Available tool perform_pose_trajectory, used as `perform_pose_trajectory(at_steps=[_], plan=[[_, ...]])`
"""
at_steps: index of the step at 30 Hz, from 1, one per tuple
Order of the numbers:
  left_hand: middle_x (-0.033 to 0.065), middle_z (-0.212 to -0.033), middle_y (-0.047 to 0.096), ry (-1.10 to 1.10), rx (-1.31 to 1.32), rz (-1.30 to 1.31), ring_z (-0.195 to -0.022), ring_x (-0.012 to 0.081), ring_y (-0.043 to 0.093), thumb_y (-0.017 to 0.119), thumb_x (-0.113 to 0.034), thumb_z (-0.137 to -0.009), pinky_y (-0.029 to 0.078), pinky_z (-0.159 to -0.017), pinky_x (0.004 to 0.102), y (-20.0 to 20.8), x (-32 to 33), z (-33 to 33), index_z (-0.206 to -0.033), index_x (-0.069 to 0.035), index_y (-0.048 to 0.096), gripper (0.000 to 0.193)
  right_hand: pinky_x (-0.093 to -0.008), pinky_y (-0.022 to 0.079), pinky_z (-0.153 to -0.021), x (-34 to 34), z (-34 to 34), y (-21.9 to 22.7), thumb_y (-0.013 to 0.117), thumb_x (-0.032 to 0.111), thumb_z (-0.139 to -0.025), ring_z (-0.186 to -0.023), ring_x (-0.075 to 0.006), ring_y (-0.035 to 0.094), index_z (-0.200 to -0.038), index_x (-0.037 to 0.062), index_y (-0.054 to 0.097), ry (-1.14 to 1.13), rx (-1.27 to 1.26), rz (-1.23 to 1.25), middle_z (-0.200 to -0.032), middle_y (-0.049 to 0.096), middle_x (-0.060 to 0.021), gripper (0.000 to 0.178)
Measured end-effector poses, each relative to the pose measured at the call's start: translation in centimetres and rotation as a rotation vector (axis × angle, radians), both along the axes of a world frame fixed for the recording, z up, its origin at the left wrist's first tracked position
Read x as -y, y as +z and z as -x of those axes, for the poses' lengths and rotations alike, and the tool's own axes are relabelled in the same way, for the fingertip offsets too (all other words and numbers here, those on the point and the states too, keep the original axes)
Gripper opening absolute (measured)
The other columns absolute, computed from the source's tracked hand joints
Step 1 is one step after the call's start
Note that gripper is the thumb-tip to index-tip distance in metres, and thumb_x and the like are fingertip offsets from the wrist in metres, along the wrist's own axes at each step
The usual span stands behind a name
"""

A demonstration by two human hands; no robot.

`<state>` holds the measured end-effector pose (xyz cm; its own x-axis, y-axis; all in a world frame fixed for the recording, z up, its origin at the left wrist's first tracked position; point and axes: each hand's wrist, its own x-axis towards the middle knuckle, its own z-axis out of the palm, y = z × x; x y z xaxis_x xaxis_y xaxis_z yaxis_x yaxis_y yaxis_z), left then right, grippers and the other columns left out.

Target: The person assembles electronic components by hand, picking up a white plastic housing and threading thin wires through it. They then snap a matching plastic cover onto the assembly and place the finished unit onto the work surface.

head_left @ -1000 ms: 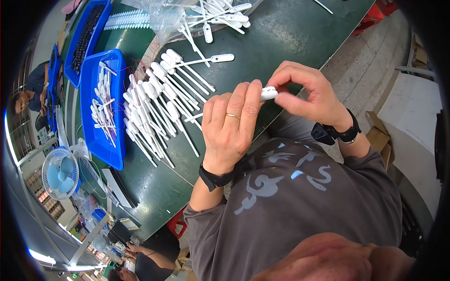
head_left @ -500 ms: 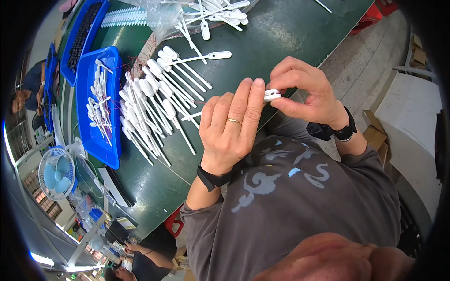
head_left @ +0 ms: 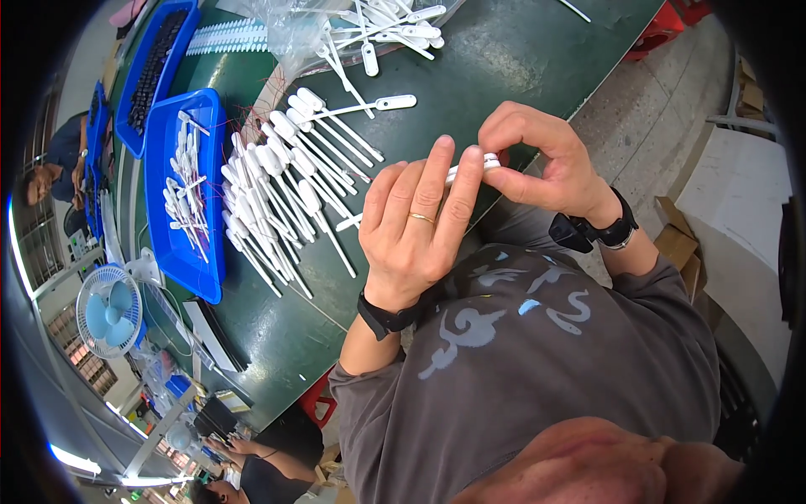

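The left hand [head_left: 416, 223] has its fingers laid nearly straight across a slim white piece [head_left: 492, 160], holding it with the thumb out of sight, while the right hand [head_left: 546, 160] pinches the piece's thicker end between thumb and index finger. The piece is raised in view over the tabletop's near edge, which runs slantwise from upper right to lower left; its thin end shows past the left hand's outer side. The right hand overlaps that edge, with open floor [head_left: 638, 126] beyond it. Further in on the tabletop [head_left: 520, 50] lies a fanned heap of white sticks [head_left: 277, 172], its nearest stems close to the left hand. Bare green surface stretches from the heap to the near edge, and widely above the hands. The heap's far side comes right up to the rim of a blue tray [head_left: 159, 244] holding more white sticks. Toward the far edge sits another blue tray [head_left: 178, 80] with black parts, and a clear plastic bag [head_left: 294, 38] lies near the upper border.
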<state>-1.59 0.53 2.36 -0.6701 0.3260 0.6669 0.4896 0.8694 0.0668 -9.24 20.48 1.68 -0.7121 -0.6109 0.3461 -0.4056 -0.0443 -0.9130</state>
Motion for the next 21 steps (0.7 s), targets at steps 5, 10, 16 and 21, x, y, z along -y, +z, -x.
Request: perform_pose_trajectory(at_steps=[5, 10, 16, 21], plan=[[0.0122, -0.117, 0.072, -0.009, 0.0, -0.015, -0.093, 0.0214, 0.068, 0.069, -0.009, -0.087, 0.055, -0.089, 0.0377, -0.1, -0.02, 0.01, -0.12, -0.004, 0.072, 0.033, -0.0284, 0.048, -0.07, -0.01, -0.1, 0.17, 0.073, 0.005, -0.084, -0.077, -0.0159, 0.058, -0.099, 0.0026, 0.065, -0.008, 0.0, -0.003, -0.094, 0.064, -0.0069, 0.018], [0.0125, -0.116, 0.072, -0.003, 0.028, -0.028, -0.098, 0.0227, 0.07, 0.067, -0.009, -0.088, 0.055, -0.094, 0.0397, 0.07, -0.13, 0.0, -0.119, -0.004, 0.072, 0.032, -0.0291, 0.049, -0.07, -0.26, -0.06, 0.29, 0.074, 0.005, -0.084, -0.079, -0.0172, 0.06, -0.101, 0.002, 0.066, -0.013, -0.071, -0.027, -0.096, 0.066, -0.0077, 0.019], [0.011, -0.113, 0.073, -0.033, 0.075, -0.091, -0.1, 0.0226, 0.07, 0.074, -0.008, -0.084, 0.054, -0.096, 0.0408, 0.04, -0.15, 0.09, -0.118, -0.004, 0.071, 0.035, -0.0307, 0.051, -0.069, -0.32, -0.21, 0.2, 0.076, 0.003, -0.082, -0.08, -0.0195, 0.062, -0.101, 0.0017, 0.067, -0.011, -0.093, -0.023, -0.097, 0.066, -0.0089, 0.021], [0.0082, -0.106, 0.074, -0.098, 0.259, -0.287, -0.097, 0.0225, 0.071, 0.079, -0.006, -0.079, 0.052, -0.098, 0.0423, -0.04, 0.32, 0.23, -0.114, -0.005, 0.071, 0.036, -0.0317, 0.052, -0.068, -0.04, 0.18, -0.02, 0.077, 0.002, -0.079, -0.08, -0.0222, 0.063, -0.102, 0.0023, 0.068, -0.041, -0.245, -0.046, -0.098, 0.067, -0.0092, 0.024]])
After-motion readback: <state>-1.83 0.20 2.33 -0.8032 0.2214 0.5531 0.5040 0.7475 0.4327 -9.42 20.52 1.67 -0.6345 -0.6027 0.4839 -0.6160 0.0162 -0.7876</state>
